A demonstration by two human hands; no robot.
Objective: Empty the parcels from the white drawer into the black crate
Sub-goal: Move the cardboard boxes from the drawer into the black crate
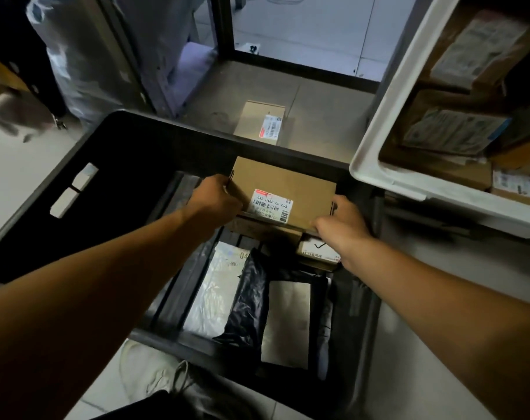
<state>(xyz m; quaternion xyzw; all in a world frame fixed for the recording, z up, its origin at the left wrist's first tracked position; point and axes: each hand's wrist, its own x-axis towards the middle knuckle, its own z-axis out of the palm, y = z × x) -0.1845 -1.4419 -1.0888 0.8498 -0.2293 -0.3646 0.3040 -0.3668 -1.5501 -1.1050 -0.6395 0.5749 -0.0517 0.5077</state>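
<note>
A brown cardboard parcel point(291, 183) with a white barcode label sits inside the far end of the black crate point(112, 177). My left hand point(216, 197) grips its left edge and my right hand point(342, 221) grips its right near corner. Below it in the crate lie a silver bag point(215, 292), a black bag point(248, 301), a grey flat parcel point(288, 322) and a small labelled box point(318, 251). The white drawer point(388, 122) stands at the right, holding several brown labelled parcels point(457, 131).
Another brown box point(262, 122) lies on the floor beyond the crate. A dark metal frame point(288, 65) and wrapped bundles point(84, 65) stand at the back. My shoe point(154, 371) is on the tiled floor just in front of the crate.
</note>
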